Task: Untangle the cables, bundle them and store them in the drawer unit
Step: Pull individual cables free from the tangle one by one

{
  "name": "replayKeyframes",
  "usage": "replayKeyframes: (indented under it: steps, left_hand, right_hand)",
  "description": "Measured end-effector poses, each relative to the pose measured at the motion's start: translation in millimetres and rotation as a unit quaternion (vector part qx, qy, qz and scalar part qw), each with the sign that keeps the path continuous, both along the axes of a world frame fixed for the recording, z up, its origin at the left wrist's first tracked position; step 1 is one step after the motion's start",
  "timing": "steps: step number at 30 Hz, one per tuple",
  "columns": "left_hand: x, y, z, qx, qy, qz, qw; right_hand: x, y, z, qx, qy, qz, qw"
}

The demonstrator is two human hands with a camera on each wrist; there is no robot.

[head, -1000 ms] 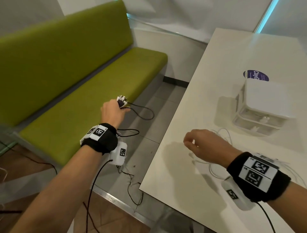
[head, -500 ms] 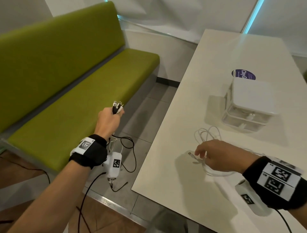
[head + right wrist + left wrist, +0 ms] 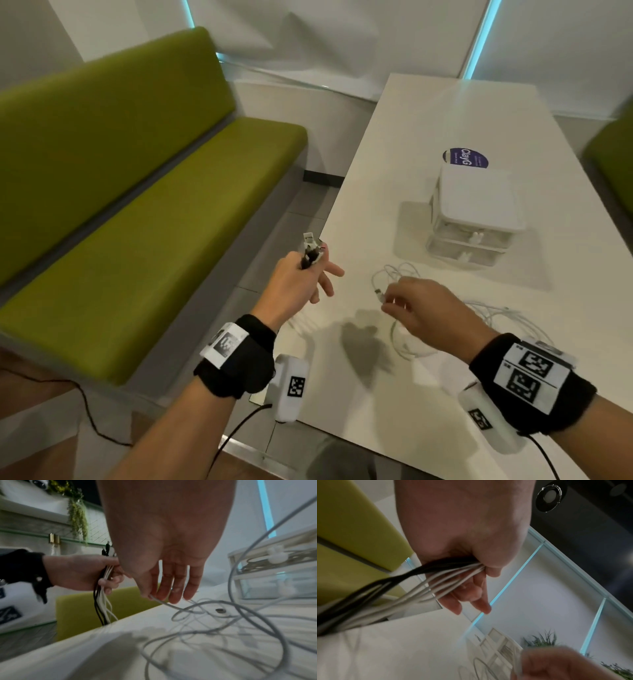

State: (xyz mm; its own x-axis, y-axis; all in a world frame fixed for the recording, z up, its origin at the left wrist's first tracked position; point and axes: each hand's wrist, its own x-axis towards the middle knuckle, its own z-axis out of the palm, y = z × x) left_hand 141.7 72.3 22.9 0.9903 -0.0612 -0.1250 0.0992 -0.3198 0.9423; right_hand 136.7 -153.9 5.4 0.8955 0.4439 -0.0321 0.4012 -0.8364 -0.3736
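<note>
A: Nearest the viewer, what does each hand hold?

B: The right hand [image 3: 423, 310], low over the worktop [image 3: 428, 411], pinches one end of the loose white cable [image 3: 188, 609] between thumb and fingertips; its other fingers hang relaxed. The rest of that cable lies in slack loops on the worktop, so only the end is lifted.

A: And the left hand [image 3: 296, 284]?

B: Its grip is closed round the gathered cables [image 3: 426, 577], black and white strands together, plug ends standing up above the fist. It hangs past the worktop edge, probably so the strands fall straight and stay untangled.

A: Why bring the hands close?

B: Likely to add the white cable's end to the gathered set.

A: Farther back?

B: The drawer unit [image 3: 476, 212] stands on the worktop, both drawers shut; the upper one seems to hold cables already. A green bench [image 3: 144, 212] lies beyond the left hand
</note>
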Motion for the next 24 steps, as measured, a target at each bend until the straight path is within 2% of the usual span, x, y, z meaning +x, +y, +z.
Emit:
replayKeyframes:
  steps: [2, 5, 8, 10, 13, 16, 21, 24]
  left_hand:
    - [0, -14, 0, 0.004, 0.0, -0.013, 1.0]
    - [-3, -41, 2, 0.01, -0.042, -0.037, 0.998]
    - [-6, -70, 5, -0.04, -0.07, -0.038, 0.996]
    - [-7, -90, 4, -0.042, -0.07, -0.04, 0.996]
    - [-10, -105, -4, 0.0, -0.074, -0.044, 0.996]
    - [-13, -109, -8, -0.02, -0.068, -0.053, 0.996]
    - [-16, -109, -11, -0.028, -0.043, -0.058, 0.997]
    - [-15, -108, -14, -0.028, -0.012, -0.083, 0.996]
  right_hand:
    - [0, -7, 11, 0.067, -0.022, -0.04, 0.997]
    - [-3, -16, 25, 0.164, -0.026, -0.089, 0.982]
    - [-8, -20, 33, 0.246, 0.001, -0.121, 0.962]
    - [-11, -23, 34, 0.258, -0.001, -0.121, 0.959]
    - [-13, -25, 31, 0.204, 0.024, -0.078, 0.976]
    - [-14, -27, 25, 0.199, 0.062, -0.05, 0.977]
    - [-18, -32, 14, 0.286, -0.002, -0.08, 0.955]
    - [-18, -32, 10, 0.281, -0.02, -0.076, 0.956]
